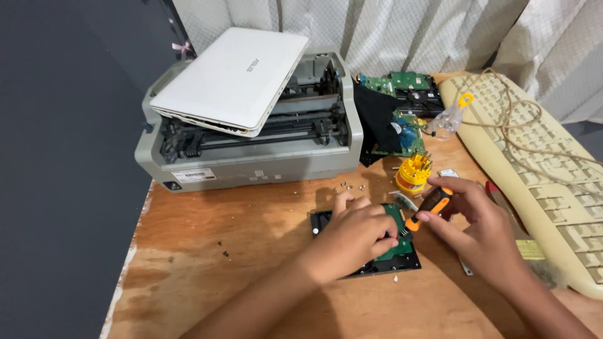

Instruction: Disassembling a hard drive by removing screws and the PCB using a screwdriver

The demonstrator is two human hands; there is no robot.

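A black hard drive [326, 221] with a green circuit board lies flat on the wooden table [220, 238], mostly covered by my left hand [352, 238], which presses down on it. My right hand [477, 226] grips an orange-and-black screwdriver [430, 206], tilted with its tip pointing down at the drive's board beside my left fingers. The tip itself is hidden between the fingers.
A grey printer [264, 150] stands at the back with a closed white laptop [232, 78] on top. Green circuit boards [405, 107] lie behind a yellow bit holder [412, 172]. A beige keyboard [546, 163] with its cord fills the right edge. Small screws [352, 186] lie near the printer.
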